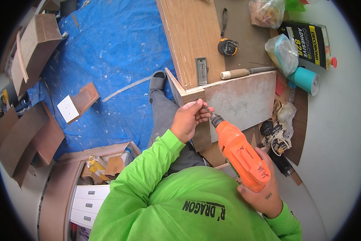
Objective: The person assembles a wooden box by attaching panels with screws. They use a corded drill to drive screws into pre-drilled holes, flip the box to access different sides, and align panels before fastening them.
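Drill (240, 150), orange: held before the bench (192, 44), by its near left corner. Right hand (266, 197): clasped around the drill's rear; trigger finger hidden. Left hand (189, 119): fingers pinched on the dark bit (207, 109) at the drill's nose. Hazard, as judged: an accidental trigger squeeze could have spun the bit against those fingers. Chisel (248, 72), wood-handled: lay along the bench's near edge; a knock could have tipped it off.

Containers: black-and-yellow can (309, 43), red-capped, contents unseen. Clear bag (267, 13), far right of the bench: orange-yellow contents, unidentified. Second bag (282, 54): something pale blue. Open wooden compartment (133, 148), lower left: yellow-wrapped packet (97, 165), cardboard box (115, 165). White drawers (91, 205): closed, contents unseen.
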Tool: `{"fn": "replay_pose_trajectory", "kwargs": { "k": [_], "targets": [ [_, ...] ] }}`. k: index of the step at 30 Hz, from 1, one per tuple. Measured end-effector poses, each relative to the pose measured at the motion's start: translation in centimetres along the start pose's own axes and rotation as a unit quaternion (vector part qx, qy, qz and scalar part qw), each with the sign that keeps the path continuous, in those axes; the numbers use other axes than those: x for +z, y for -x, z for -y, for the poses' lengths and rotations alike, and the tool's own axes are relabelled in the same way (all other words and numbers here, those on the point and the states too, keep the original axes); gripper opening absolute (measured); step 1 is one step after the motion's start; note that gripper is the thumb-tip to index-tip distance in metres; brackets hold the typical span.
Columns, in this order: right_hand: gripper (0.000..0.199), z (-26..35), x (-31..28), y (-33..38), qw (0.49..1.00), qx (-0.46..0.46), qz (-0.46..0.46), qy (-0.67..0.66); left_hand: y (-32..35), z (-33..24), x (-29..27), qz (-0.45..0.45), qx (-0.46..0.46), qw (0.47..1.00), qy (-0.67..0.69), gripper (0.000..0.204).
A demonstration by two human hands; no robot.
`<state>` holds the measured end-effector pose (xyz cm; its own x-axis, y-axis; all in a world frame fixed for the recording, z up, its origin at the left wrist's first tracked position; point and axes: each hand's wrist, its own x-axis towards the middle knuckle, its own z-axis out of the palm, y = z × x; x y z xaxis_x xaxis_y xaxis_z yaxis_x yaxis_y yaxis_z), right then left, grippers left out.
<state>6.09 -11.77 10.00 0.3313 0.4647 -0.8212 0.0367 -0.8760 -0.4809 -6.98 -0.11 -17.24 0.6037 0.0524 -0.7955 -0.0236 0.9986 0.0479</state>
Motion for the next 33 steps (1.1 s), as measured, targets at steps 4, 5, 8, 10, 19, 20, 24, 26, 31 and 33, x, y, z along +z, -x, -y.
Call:
{"fn": "replay_pose_trajectory", "kwargs": {
  "k": [4,5,8,10,19,20,24,26,31,33],
  "targets": [
    [0.095,0.0,0.0,0.1,0.997,0.054,-0.001,-0.047,4.0,-1.4,0.5,-0.132,0.044,0.951,-0.275,0.032],
    [0.095,0.1,0.0,0.1,0.998,0.054,-0.005,-0.045,6.1,-1.0,1.4,-0.091,0.176,0.911,-0.362,0.035],
    [0.095,-0.3,0.3,0.2,0.998,0.051,-0.018,-0.040,8.0,-2.1,5.6,0.096,0.588,0.659,-0.460,0.048],
    [0.094,-0.8,-0.3,-0.1,0.997,-0.036,-0.014,0.063,9.4,-2.8,10.2,0.180,0.573,0.671,-0.434,0.060],
    [0.089,-0.2,0.0,-0.5,0.998,-0.019,-0.021,0.047,7.5,-1.4,11.1,0.226,0.539,0.673,-0.454,0.056],
    [0.089,0.0,0.0,-0.5,0.999,-0.016,-0.020,0.043,7.4,-1.3,11.2,0.222,0.546,0.675,-0.444,0.055],
    [0.089,0.4,-0.2,-0.7,0.996,-0.036,-0.013,0.076,7.3,-1.4,11.1,0.219,0.542,0.678,-0.446,0.053],
    [0.090,0.3,-0.3,-0.8,0.997,-0.031,-0.006,0.073,7.3,-1.3,11.2,0.218,0.541,0.681,-0.443,0.053],
    [0.089,0.2,-0.3,-0.7,0.996,-0.046,-0.013,0.079,7.3,-1.3,11.3,0.212,0.543,0.685,-0.436,0.054],
    [0.089,0.2,-0.3,-0.7,0.995,-0.049,-0.014,0.083,7.3,-1.3,11.3,0.211,0.544,0.686,-0.435,0.054]
  ]
}}
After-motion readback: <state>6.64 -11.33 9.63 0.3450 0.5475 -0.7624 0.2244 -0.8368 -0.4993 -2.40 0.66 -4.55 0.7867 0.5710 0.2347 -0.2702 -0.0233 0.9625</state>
